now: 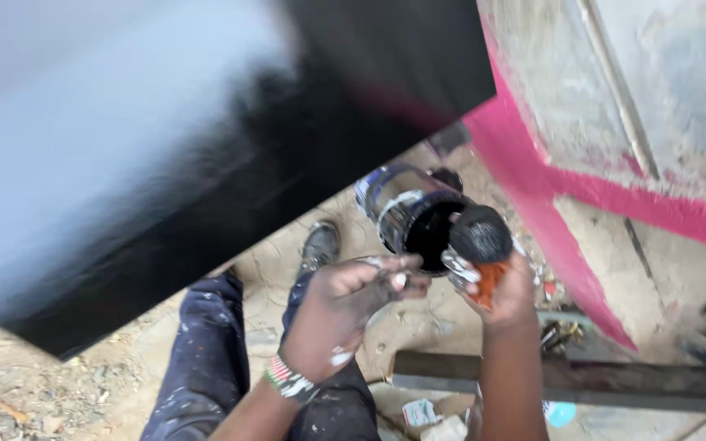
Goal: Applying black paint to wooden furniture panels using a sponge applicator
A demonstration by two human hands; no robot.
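Hands: my right hand (507, 296) grips a black-loaded paintbrush (481, 245) above the paint can (418, 216); left hand (345, 306) pinches the can's wire handle. Loading step; next calls for wiping excess on the rim.

The paint can (414, 216) sits on the ground, left of the wall (614, 106). A brush (481, 237) hangs over its mouth, and a shoe (320, 243) lies to its left.

Both bare arms reach forward, close side by side. The left hand (341, 314) is curled with its back up, fingers bent and pinched together, white paint spots on the skin, and a striped bead band on its wrist. The right hand (508, 294), just beside it, is closed in a grip, fingers wrapped tight.
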